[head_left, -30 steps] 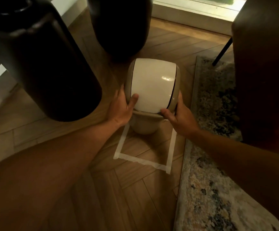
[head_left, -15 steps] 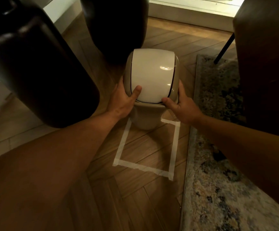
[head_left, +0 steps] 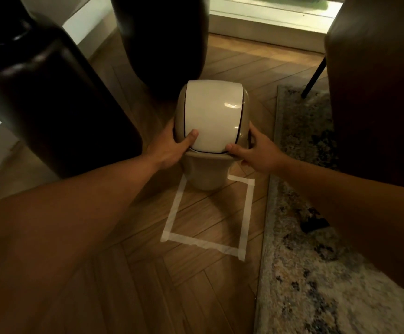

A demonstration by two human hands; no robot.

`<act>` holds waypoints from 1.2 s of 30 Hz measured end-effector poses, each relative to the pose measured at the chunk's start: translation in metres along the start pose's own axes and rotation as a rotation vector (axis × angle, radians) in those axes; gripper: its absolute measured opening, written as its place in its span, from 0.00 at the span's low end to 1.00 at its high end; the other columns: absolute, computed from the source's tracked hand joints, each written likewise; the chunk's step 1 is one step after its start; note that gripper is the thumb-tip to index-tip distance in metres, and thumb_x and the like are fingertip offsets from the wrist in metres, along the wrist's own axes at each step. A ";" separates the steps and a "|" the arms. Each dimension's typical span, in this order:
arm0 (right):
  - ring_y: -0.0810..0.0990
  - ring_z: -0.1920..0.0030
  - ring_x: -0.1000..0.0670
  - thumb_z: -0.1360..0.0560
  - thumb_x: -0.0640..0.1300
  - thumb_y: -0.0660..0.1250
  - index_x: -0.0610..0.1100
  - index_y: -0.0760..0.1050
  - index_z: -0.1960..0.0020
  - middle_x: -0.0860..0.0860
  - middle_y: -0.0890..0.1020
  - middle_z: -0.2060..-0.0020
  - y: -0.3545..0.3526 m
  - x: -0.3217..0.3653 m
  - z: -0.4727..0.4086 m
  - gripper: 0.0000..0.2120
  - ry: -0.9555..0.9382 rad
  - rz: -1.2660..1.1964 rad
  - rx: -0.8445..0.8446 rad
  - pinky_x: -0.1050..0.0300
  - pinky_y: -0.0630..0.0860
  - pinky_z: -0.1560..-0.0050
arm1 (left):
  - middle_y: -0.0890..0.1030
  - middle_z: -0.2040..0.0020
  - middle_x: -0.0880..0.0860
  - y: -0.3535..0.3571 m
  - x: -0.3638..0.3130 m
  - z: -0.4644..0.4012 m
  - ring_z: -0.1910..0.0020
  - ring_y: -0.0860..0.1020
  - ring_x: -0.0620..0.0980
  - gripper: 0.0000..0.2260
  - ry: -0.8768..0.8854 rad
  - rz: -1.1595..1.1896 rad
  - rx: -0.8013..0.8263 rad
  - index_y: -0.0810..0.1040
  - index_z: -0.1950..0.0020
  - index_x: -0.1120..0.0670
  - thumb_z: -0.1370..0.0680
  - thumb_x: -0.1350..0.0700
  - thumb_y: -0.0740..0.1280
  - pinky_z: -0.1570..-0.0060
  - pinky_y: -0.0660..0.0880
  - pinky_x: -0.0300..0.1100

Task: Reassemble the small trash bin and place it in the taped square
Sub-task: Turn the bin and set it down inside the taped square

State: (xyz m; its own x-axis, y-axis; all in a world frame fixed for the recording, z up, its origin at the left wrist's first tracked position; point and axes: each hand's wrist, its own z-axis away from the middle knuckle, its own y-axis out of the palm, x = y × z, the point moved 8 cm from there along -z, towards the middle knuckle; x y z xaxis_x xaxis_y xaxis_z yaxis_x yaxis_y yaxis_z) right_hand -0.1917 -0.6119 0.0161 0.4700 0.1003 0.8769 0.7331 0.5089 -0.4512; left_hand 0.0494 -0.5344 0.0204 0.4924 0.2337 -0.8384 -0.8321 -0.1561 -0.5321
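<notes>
A small beige trash bin [head_left: 204,173] with a white swing lid [head_left: 212,116] stands on the wooden floor, its base over the far edge of the white taped square [head_left: 245,213]. My left hand [head_left: 169,148] grips the lid's left side, thumb on the white flap. On the lid's right side rests my right hand [head_left: 256,153], its thumb at the flap's front edge. The lid sits on top of the bin body. The far side of the taped square is mostly hidden behind the bin.
Two big dark vases [head_left: 51,92] [head_left: 162,39] stand left and behind the bin. A patterned rug [head_left: 304,249] borders the square on the right. A dark chair [head_left: 377,92] with a thin black leg [head_left: 314,78] is at right. A window sill [head_left: 268,22] runs along the back.
The view has shifted, so the bin sits higher in frame and more of the square shows in front of it. Both hands stay on the lid.
</notes>
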 end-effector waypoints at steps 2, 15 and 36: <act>0.85 0.54 0.54 0.26 0.55 0.79 0.57 0.55 0.16 0.51 0.78 0.33 0.000 -0.001 -0.002 0.47 0.026 0.000 0.010 0.60 0.81 0.66 | 0.72 0.24 0.51 0.000 -0.002 -0.001 0.28 0.72 0.53 0.42 -0.021 0.019 0.053 0.58 0.18 0.44 0.27 0.30 0.68 0.37 0.70 0.42; 0.84 0.46 0.52 0.26 0.51 0.78 0.53 0.56 0.17 0.52 0.78 0.33 0.003 -0.001 0.017 0.45 0.080 0.007 0.063 0.58 0.83 0.66 | 0.64 0.20 0.51 0.003 0.004 0.017 0.27 0.69 0.61 0.54 -0.115 -0.027 0.198 0.48 0.18 0.37 0.32 0.47 0.82 0.71 0.81 0.45; 0.78 0.32 0.48 0.24 0.49 0.77 0.55 0.47 0.14 0.52 0.73 0.25 0.004 -0.003 0.100 0.50 0.110 0.009 0.077 0.52 0.85 0.48 | 0.66 0.21 0.49 0.017 -0.004 0.079 0.31 0.75 0.60 0.57 -0.113 -0.146 0.266 0.49 0.18 0.36 0.37 0.41 0.83 0.41 0.78 0.58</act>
State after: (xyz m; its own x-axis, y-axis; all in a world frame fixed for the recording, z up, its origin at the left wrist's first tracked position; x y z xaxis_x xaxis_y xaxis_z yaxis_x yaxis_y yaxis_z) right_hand -0.2397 -0.5251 0.0282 0.5306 0.0134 0.8475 0.6905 0.5731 -0.4413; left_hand 0.0133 -0.4622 0.0235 0.5921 0.3427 -0.7293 -0.7999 0.1400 -0.5836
